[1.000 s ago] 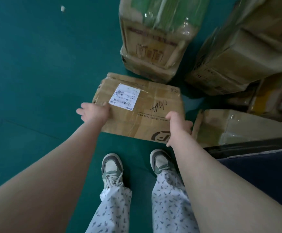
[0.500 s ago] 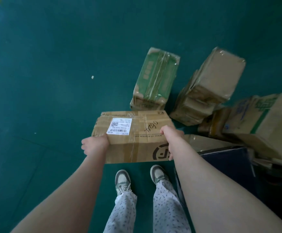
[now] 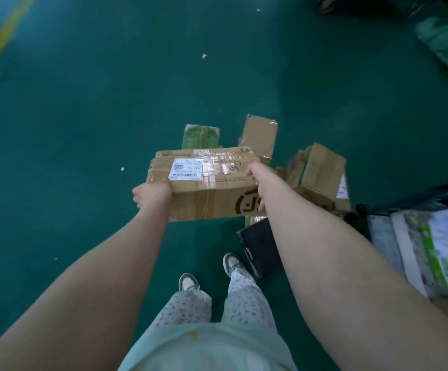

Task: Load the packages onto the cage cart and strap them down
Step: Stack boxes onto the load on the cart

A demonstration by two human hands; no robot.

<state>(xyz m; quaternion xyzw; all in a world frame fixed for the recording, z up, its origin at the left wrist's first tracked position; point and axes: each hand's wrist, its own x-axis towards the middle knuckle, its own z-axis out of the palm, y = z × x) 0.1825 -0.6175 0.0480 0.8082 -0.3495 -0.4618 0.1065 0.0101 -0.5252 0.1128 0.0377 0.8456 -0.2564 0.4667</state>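
**Box lifted clear of the floor, ready to be carried to the cart**

The cardboard box [image 3: 207, 183] is now held in the air, above the green floor [image 3: 83, 129] and just in front of the person's shoes. 1.0 s ago it was lying tilted on the floor against the pile, with both hands only set on its near edge. 0.5 s ago it had been raised partway. Since then it has been brought higher, and the view has risen with it, so the person is judged to have straightened up.

The left hand [image 3: 152, 195] is clamped on the box's near left corner, with the fingers hidden underneath. The right hand [image 3: 256, 178] is clamped on the right end, fingers curled over the top edge.

The pick-up is therefore taken as finished for this 1 package. The carry to the cart remains, and no strapping has been done. At least 3 other packages [image 3: 316, 170] are left on the floor behind the box. A dark panel [image 3: 260, 247] is seen beside the right forearm. Whether it belongs to the cart cannot be told.

The box's long axis is laid left to right, from 1 hand to the other, close to level. The face with the shipping label [image 3: 186, 170] is turned upward, and the face with the round logo [image 3: 248, 203] is turned toward the person.
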